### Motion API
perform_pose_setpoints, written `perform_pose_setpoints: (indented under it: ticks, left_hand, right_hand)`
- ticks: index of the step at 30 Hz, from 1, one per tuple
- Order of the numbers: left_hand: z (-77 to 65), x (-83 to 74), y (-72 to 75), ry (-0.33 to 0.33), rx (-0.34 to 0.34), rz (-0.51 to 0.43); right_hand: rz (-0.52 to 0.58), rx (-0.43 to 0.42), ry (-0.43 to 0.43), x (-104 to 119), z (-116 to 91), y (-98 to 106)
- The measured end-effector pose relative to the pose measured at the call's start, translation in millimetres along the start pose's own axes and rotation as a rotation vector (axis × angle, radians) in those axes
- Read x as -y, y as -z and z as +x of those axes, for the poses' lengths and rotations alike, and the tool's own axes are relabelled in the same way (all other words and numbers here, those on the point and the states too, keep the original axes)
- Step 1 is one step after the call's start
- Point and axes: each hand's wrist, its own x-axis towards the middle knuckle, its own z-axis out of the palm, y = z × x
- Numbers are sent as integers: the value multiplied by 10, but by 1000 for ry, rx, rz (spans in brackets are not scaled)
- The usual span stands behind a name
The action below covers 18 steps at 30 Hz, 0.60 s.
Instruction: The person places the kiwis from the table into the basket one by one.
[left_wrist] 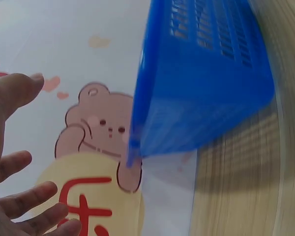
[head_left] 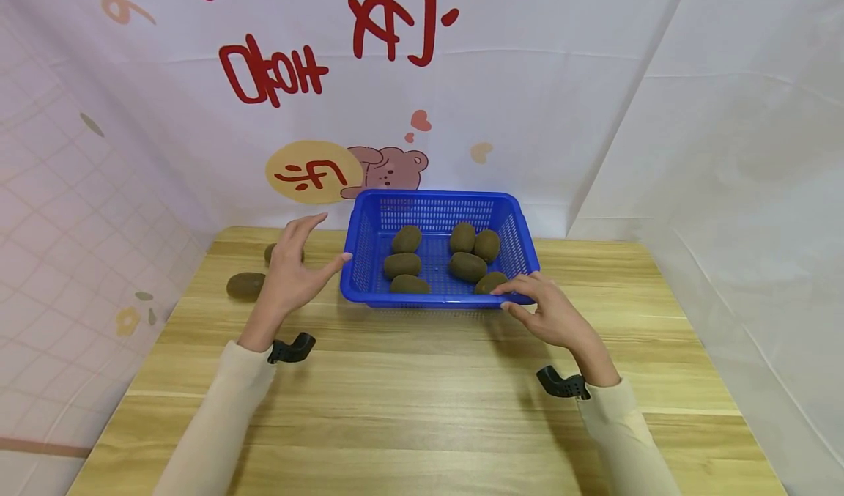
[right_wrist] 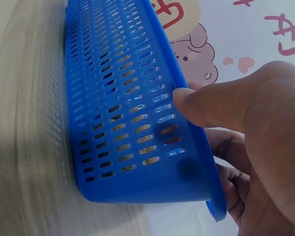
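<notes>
A blue plastic basket (head_left: pixel 422 300) with slotted walls stands toward the back of the table, several brown kiwis (head_left: pixel 467 267) lying inside it. My right hand (head_left: pixel 550 313) pinches the front right rim, thumb outside and fingers over the inner side, as the right wrist view shows with the basket wall (right_wrist: pixel 132 123) close up. Left of the basket, my left hand (head_left: pixel 290 280) hovers with fingers spread and holds nothing. Its thumb is near the left rim; in the left wrist view the thumb (left_wrist: pixel 22 93) and fingers are apart from the basket (left_wrist: pixel 196 93).
Two more kiwis lie on the wooden table (head_left: pixel 409 408) at the left: one kiwi (head_left: pixel 246 286) beside my left hand, another kiwi (head_left: pixel 269 253) partly hidden behind it. A white printed cloth (head_left: pixel 527 100) hangs behind and at both sides.
</notes>
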Motion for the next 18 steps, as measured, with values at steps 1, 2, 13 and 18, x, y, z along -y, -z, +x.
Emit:
perform_pose_setpoints:
  ticks: [1, 2, 13, 18]
  left_hand:
    - [-4, 27, 19, 0, -4, 6]
    - [-8, 55, 37, -3, -9, 12]
    - [-98, 341, 206, 55, -24, 67]
    - [-150, 473, 250, 107, -22, 104]
  right_hand:
    - [0, 0, 0, -1, 0, 0]
    - [0, -1, 1, 0, 0, 0]
    - [2, -1, -5, 1, -2, -1]
    - [-6, -6, 2, 0, 0, -8]
